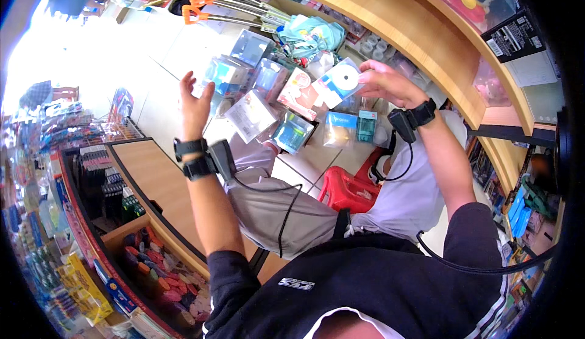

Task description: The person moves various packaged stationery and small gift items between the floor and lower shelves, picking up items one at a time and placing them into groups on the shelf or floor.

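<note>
My right hand grips the right edge of a white and blue box with a round white disc shape and a dark centre on its face. My left hand is raised with fingers apart and nothing in it, left of the boxes. Clear-fronted boxes lie in a group on the tiled floor before me. Among them are a white box with printed text, a pink and white box and a clear box with a blue-green item. A packet with a blue header lies closer to my right leg.
A red plastic stool stands between my legs. Wooden shelving curves along the right. Orange-handled metal tools and a teal cloth bundle lie beyond the boxes. At left, a display cabinet has an open drawer of small colourful items.
</note>
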{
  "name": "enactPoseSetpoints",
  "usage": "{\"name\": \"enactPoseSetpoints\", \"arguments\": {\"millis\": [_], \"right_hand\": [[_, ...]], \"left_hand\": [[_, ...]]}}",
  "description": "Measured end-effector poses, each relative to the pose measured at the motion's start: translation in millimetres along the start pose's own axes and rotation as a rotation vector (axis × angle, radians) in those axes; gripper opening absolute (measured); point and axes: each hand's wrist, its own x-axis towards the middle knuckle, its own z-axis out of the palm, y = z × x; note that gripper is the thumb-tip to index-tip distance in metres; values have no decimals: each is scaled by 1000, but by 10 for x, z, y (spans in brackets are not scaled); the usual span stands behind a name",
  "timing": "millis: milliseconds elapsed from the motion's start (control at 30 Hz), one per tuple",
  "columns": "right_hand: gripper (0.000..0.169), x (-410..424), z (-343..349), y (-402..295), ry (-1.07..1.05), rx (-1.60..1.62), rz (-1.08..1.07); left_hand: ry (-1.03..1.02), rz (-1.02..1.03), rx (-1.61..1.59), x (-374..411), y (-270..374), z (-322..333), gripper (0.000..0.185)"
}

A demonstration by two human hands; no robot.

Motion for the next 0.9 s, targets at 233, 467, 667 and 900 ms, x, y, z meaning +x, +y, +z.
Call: {"name": "enactPoseSetpoints", "arguments": {"millis": [233, 467, 667, 900], "right_hand": [[59, 176, -27, 147, -94, -65, 81], [58, 153, -24, 172, 0, -251, -104], [53, 130, 94, 13, -23, -304, -44], [58, 193, 35, 103, 27, -347, -134]], "left_hand": [[-264, -4, 266, 419, -244, 243, 112], [-355, 56, 385, 472, -398, 275, 131], [-334, 96, 396, 448, -467, 309, 127], [-310, 92, 312, 478, -483, 343, 122]]}}
